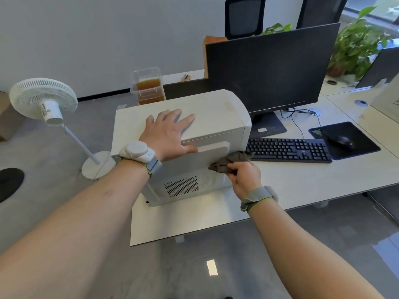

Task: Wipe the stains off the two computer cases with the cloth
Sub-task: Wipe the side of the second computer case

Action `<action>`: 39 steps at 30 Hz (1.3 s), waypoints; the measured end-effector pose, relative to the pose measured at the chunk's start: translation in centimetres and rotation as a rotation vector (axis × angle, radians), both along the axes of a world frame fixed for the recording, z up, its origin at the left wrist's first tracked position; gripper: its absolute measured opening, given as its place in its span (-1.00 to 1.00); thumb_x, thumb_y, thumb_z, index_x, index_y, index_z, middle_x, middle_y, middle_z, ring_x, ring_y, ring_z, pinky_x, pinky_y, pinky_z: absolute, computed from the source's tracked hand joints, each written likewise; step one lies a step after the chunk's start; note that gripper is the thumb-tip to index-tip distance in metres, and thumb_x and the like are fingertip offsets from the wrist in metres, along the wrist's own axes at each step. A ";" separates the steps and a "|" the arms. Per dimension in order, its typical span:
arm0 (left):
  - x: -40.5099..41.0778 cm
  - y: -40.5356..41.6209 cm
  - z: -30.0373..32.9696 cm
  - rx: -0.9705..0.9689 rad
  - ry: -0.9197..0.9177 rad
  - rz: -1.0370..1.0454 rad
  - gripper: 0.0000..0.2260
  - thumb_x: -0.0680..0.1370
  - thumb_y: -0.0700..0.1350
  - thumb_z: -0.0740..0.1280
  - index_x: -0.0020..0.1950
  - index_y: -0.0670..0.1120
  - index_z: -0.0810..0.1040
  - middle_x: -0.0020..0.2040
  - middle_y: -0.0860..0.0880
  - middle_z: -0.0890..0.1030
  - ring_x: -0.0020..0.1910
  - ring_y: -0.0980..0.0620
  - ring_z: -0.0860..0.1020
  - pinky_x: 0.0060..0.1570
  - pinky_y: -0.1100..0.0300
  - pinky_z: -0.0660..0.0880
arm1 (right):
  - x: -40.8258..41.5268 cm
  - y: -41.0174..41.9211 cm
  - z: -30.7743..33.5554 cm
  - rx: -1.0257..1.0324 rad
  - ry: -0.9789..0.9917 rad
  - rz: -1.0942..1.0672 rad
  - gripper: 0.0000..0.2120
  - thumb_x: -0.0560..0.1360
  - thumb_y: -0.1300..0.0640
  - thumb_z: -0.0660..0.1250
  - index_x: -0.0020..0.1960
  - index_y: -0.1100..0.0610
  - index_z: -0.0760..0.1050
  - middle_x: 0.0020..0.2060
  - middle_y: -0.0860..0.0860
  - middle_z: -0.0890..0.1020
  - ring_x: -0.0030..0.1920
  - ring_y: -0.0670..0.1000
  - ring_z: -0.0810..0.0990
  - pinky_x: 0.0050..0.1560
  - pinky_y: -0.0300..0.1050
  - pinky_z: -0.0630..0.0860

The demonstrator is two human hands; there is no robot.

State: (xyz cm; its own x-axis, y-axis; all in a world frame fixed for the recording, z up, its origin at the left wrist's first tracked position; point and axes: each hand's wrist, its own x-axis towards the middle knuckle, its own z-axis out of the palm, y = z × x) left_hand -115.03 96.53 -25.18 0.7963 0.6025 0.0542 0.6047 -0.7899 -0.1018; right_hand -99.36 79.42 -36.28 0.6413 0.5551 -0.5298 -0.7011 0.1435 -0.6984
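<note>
second computer case (388,100) cut off by right edge; cloth (228,162) partly hidden inside right hand (244,178).

An open-plan office: a long pale counter (302,182) carries a dark monitor (267,70), a black keyboard (287,150) and a mouse (343,140) on a black mouse pad (364,145), with a white computer case (183,126) standing at its end. A second workstation adjoins on the right, with another screen (382,63) and cable ports set into the surface. Two mesh-backed office chairs (245,16) stand behind, beside potted green plants (358,46). A white pedestal fan (43,100) stands on the grey floor (194,272).
</note>
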 end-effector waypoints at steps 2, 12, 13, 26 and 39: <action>0.0 -0.2 0.1 -0.003 -0.005 0.009 -0.12 0.41 0.58 0.18 0.64 0.28 0.00 0.65 -0.02 0.12 0.61 -0.16 0.08 0.50 -0.28 0.11 | 0.5 -0.5 0.5 0.106 -0.003 -0.022 -0.70 0.44 0.60 0.19 -0.02 0.26 0.47 -0.14 0.20 0.59 -0.10 0.22 0.62 0.07 0.17 0.65; -0.1 -0.3 0.2 0.000 -0.016 0.018 -0.13 0.42 0.56 0.20 0.64 0.27 0.02 0.65 -0.02 0.14 0.61 -0.15 0.10 0.50 -0.26 0.12 | -0.1 -1.9 -8.2 -0.263 0.100 0.187 -0.76 0.59 0.47 0.03 -0.07 0.22 0.38 -0.24 0.29 0.50 -0.35 0.25 0.59 -0.36 -0.01 0.55; -0.1 -0.3 0.3 0.000 -0.016 0.018 -0.13 0.42 0.56 0.20 0.64 0.28 0.02 0.65 -0.02 0.14 0.61 -0.15 0.11 0.50 -0.26 0.12 | -0.3 -1.8 -9.1 -0.285 0.104 0.207 -0.81 0.60 0.44 0.09 0.02 0.22 0.39 -0.16 0.27 0.53 -0.26 0.23 0.63 -0.26 0.03 0.62; 0.0 -0.4 0.3 0.006 -0.024 0.012 -0.14 0.43 0.55 0.20 0.64 0.27 0.03 0.65 -0.01 0.15 0.61 -0.15 0.11 0.49 -0.24 0.13 | -1.7 2.3 -9.6 -0.284 0.204 0.147 -0.45 0.53 0.46 0.22 0.50 0.31 0.26 0.46 0.28 0.41 0.32 0.26 0.56 0.13 0.05 0.60; 0.0 -0.6 0.6 -0.025 -0.035 0.021 -0.13 0.41 0.57 0.22 0.64 0.29 0.06 0.66 0.00 0.15 0.61 -0.14 0.11 0.50 -0.24 0.12 | -0.6 0.8 3.2 0.208 0.333 -0.036 -0.67 0.48 0.51 0.02 -0.08 0.25 0.51 -0.18 0.16 0.58 -0.19 0.14 0.55 -0.20 -0.03 0.54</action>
